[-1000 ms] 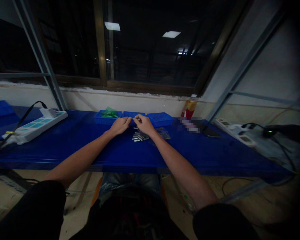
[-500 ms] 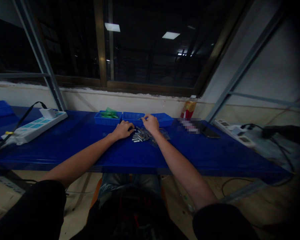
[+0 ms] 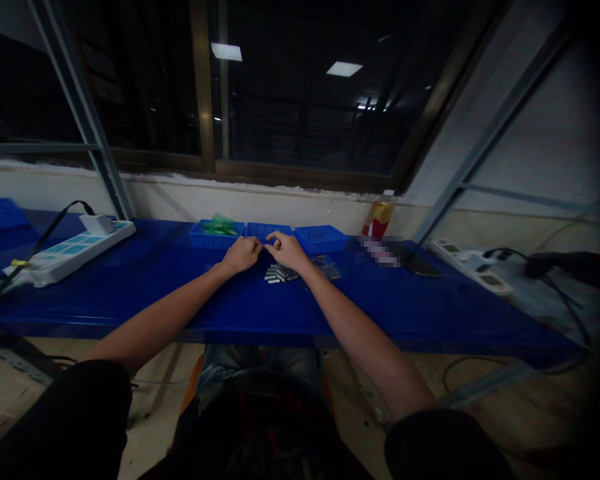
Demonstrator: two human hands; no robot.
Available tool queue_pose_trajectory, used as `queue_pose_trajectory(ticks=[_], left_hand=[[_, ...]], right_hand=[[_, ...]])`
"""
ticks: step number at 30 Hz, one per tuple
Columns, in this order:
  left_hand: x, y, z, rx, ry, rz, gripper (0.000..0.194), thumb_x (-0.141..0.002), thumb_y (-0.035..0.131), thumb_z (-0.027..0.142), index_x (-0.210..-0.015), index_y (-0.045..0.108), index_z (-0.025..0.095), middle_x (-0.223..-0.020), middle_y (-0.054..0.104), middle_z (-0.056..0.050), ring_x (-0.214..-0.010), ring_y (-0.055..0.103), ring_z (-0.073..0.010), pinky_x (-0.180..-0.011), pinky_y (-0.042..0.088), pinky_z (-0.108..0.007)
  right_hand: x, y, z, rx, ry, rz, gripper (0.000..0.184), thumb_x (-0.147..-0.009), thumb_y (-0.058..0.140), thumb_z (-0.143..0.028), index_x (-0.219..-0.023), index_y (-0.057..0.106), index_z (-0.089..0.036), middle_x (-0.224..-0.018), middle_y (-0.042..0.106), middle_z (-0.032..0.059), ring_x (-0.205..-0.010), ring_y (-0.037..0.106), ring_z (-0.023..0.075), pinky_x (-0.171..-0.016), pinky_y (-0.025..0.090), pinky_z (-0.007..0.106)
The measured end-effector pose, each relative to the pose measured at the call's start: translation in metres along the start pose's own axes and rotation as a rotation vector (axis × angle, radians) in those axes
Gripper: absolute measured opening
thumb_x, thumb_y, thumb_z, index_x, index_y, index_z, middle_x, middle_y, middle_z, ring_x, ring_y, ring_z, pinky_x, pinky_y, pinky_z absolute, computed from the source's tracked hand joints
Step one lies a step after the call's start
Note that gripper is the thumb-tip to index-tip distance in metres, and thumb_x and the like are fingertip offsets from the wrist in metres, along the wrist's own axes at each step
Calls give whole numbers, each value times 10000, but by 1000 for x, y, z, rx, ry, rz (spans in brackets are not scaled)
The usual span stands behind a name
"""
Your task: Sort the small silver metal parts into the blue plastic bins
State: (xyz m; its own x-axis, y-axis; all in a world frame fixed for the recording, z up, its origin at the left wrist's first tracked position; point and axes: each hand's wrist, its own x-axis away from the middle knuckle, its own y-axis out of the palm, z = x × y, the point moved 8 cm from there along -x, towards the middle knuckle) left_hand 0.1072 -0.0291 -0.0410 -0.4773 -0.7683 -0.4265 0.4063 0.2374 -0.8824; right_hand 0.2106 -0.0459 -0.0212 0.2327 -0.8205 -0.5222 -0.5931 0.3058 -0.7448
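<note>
My left hand [image 3: 243,253] is closed, its fingers curled together just in front of the blue bins. Close beside it, my right hand [image 3: 284,249] is pinched, thumb and fingertips facing the left hand's fingertips. Whatever they hold is too small and dark to make out. Below the right hand lies a pile of small silvery metal pieces [image 3: 277,274] on the blue table [image 3: 260,307]. Clear plastic bags [image 3: 329,268] lie to the right of the pile, partly behind my right wrist.
Along the back stand a blue bin [image 3: 200,240] with green packets [image 3: 221,225], a middle blue bin [image 3: 260,229] and a right blue bin [image 3: 325,239]. A white power strip [image 3: 80,250] is at left. A red-gold package [image 3: 380,220] and a phone [image 3: 423,265] are at right.
My right hand has come back from the middle bin toward my left hand. My left hand has moved slightly left off the pile's edge, its fingers curling in, and the fingertips now meet.
</note>
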Motion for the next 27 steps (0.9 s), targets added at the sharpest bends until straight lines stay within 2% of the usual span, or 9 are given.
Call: queue_pose_trajectory(ticks=[4, 10, 12, 15, 17, 21, 23, 25, 27], left_hand=[[-1, -8, -3, -27, -63, 30, 386, -919, 263, 327, -821, 593, 151, -870, 662, -116, -841, 597, -219, -750, 417, -311], [0, -8, -4, 85, -84, 12, 416, -917, 257, 373, -760, 585, 170, -793, 665, -90, -773, 616, -207, -680, 423, -291], [1, -12, -2, 134, -62, 48, 362, -908, 296, 352, -813, 592, 166, -808, 665, -84, -780, 615, -202, -687, 427, -290], [2, -19, 4, 236, 5, 115, 239, -868, 412, 292, -1010, 554, 162, -861, 663, -66, -802, 612, -184, -704, 440, -279], [3, -22, 8, 283, 51, 136, 254, -836, 472, 256, -1067, 519, 162, -872, 656, -56, -807, 608, -175, -712, 449, -275], [3, -23, 11, 288, 77, 143, 190, -835, 473, 251, -996, 536, 172, -874, 643, -50, -818, 597, -173, -727, 450, -284], [3, -23, 9, 262, 59, 149, 182, -857, 435, 269, -956, 549, 168, -879, 644, -59, -823, 595, -178, -730, 444, -287], [3, -23, 8, 221, 32, 149, 231, -886, 375, 295, -897, 564, 162, -856, 647, -70, -804, 596, -184, -717, 435, -287], [2, -24, 6, 177, 0, 141, 313, -907, 315, 322, -829, 571, 158, -799, 646, -76, -761, 597, -189, -691, 425, -286]], right_hand=[[2, 9, -6, -40, -34, -71, 239, -715, 582, -175, -953, 563, -178, -538, 496, -69, -529, 464, 87, -532, 306, 193], [2, 9, 0, -62, -26, -98, 144, -780, 530, -270, -883, 559, -175, -519, 466, -73, -484, 411, 79, -514, 278, 202], [1, 9, 1, -50, -14, -92, 176, -815, 485, -326, -808, 562, -168, -525, 477, -57, -501, 417, 84, -520, 278, 207], [-1, 4, 1, -15, 2, -60, 296, -864, 393, -335, -670, 538, -164, -564, 507, -24, -563, 452, 98, -543, 290, 213], [-2, 3, 1, -11, 23, -59, 334, -884, 347, -315, -647, 528, -166, -577, 518, -14, -585, 469, 104, -562, 305, 214], [-1, 2, 1, -46, 49, -76, 347, -898, 313, -313, -686, 543, -162, -596, 531, -11, -597, 485, 103, -575, 327, 209], [0, 1, 0, -75, 32, -56, 304, -884, 345, -339, -766, 561, -161, -599, 525, -22, -584, 479, 100, -569, 329, 207], [1, 0, -2, -105, 7, -31, 243, -840, 427, -360, -908, 555, -165, -590, 503, -45, -554, 464, 94, -552, 326, 203], [2, 0, -4, -125, -22, -24, 272, -794, 492, -344, -1002, 527, -173, -583, 481, -64, -527, 452, 88, -535, 322, 197]])
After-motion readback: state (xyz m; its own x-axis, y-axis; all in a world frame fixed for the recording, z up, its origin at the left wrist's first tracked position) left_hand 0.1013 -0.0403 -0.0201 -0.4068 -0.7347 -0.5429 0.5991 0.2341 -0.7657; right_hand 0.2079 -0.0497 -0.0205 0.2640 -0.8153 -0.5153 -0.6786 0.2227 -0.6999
